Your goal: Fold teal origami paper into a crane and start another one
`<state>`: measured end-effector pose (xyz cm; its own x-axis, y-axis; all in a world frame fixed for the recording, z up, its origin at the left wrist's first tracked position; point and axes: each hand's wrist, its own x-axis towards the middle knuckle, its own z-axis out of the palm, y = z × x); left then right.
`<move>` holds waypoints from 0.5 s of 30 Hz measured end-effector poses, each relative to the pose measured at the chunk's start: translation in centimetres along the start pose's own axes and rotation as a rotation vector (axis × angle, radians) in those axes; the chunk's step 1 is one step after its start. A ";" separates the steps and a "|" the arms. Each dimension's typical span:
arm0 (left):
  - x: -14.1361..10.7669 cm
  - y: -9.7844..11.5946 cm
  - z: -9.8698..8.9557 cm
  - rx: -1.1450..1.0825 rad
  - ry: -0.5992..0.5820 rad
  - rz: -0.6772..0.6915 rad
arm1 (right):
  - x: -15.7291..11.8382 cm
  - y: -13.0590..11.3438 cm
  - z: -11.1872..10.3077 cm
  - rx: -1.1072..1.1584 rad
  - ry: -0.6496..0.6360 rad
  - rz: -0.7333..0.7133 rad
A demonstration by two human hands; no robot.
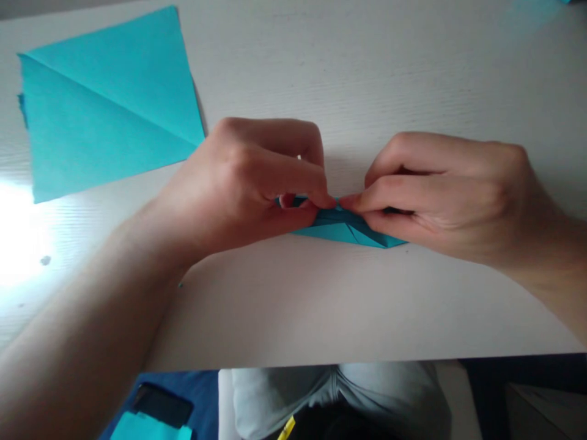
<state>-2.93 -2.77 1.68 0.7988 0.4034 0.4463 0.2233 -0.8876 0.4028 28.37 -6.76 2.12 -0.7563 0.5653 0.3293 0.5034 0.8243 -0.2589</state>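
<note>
A folded piece of turquoise paper rests on the pale table in front of me, with several creases and slanted flaps. My left hand pinches its upper edge near the middle, thumb below and index finger above. From the other side my right hand grips the same paper, its fingertips almost meeting the left ones. Both hands cover the paper's ends in part. To the upper left lies a turquoise sheet, flat, with a diagonal crease and a ragged left edge.
The table ends at a front edge just above my lap. Below it on the left, a dark phone-like object and more turquoise paper lie on blue fabric. Bright glare falls on the table's left side.
</note>
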 end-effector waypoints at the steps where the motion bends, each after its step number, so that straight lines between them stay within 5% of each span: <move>1: 0.0 0.0 -0.1 0.011 -0.009 0.006 | 0.0 0.1 -0.1 0.006 -0.012 0.002; 7: 0.0 0.4 -1.0 0.011 -0.085 -0.019 | -0.2 0.2 -0.8 0.065 -0.103 0.081; 15: 0.0 0.7 -1.1 0.018 -0.101 -0.044 | -0.6 0.6 -1.2 -0.025 -0.127 -0.003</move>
<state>-3.37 -3.15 2.86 0.8401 0.4184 0.3451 0.2688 -0.8739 0.4051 29.64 -6.61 2.83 -0.8041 0.5554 0.2118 0.5098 0.8276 -0.2348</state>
